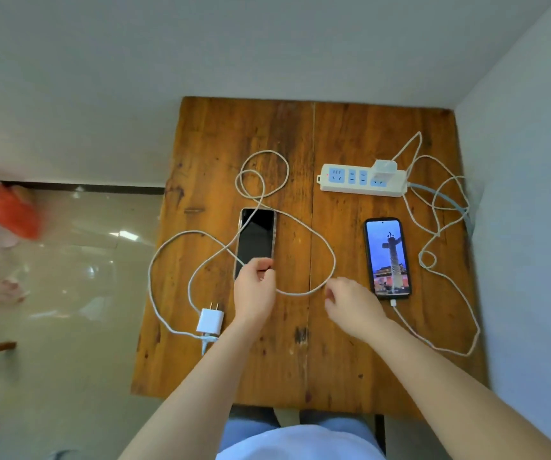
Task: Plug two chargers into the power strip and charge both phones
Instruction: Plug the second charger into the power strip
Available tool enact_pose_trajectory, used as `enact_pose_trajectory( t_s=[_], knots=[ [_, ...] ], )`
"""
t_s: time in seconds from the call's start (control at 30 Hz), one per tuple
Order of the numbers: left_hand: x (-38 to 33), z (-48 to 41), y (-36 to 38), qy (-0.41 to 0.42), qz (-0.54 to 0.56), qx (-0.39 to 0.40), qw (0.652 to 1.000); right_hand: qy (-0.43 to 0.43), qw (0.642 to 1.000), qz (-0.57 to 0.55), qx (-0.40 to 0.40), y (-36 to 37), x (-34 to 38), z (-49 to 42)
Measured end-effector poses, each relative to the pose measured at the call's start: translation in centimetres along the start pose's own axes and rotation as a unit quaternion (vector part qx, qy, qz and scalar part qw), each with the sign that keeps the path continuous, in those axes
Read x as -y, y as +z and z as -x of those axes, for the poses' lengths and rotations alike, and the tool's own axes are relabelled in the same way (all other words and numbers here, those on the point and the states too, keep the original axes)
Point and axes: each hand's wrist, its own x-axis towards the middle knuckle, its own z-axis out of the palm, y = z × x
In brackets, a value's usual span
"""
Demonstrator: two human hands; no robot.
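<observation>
A white power strip point(344, 180) lies at the far right of the wooden table point(300, 360), with one white charger point(385, 169) plugged into its right end. That charger's cable point(447, 287) loops down to a lit phone point(387, 257) in a dark case. A second phone point(257, 234) with a dark screen lies left of centre. My left hand point(256, 288) grips its near end, apparently pinching the cable end there. A loose white charger point(210, 322) lies unplugged at the near left, its cable point(257, 180) coiled around the dark phone. My right hand point(350, 302) hovers half-curled beside this cable, holding nothing.
White walls close in behind and to the right of the table. A glossy tiled floor lies to the left, with a blurred orange object point(12, 210) at the far left. My lap shows below the table's near edge.
</observation>
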Motion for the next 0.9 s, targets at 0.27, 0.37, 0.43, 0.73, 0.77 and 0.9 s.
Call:
enact_pose_trajectory(
  t_s=[0.27, 0.37, 0.43, 0.73, 0.77, 0.9],
  knots=[
    [9.2, -3.7, -11.5, -0.021, -0.112, -0.076, 0.991, -0.034, 0.995, -0.070, 0.058, 8.1, 13.6, -2.4],
    [10.7, -4.5, -12.9, -0.047, -0.104, 0.002, 0.993, 0.069, 0.990, -0.083, 0.089, 10.4, 16.5, -3.2],
    [11.1, -4.8, -13.0, -0.055, -0.087, 0.066, 0.993, 0.116, 0.984, -0.084, 0.106, 11.5, 17.4, -3.3],
    [9.8, -5.5, -12.3, -0.124, -0.010, 0.076, 0.989, 0.164, 0.922, -0.347, 0.048, 10.3, 14.8, -2.3],
    [9.3, -5.5, -12.1, -0.110, -0.039, 0.068, 0.991, 0.152, 0.907, -0.391, 0.022, 9.0, 14.0, -2.2],
    [5.5, -5.1, -10.5, 0.011, -0.152, 0.035, 0.988, 0.133, 0.793, -0.589, -0.080, 2.7, 10.3, -1.9]
  ],
)
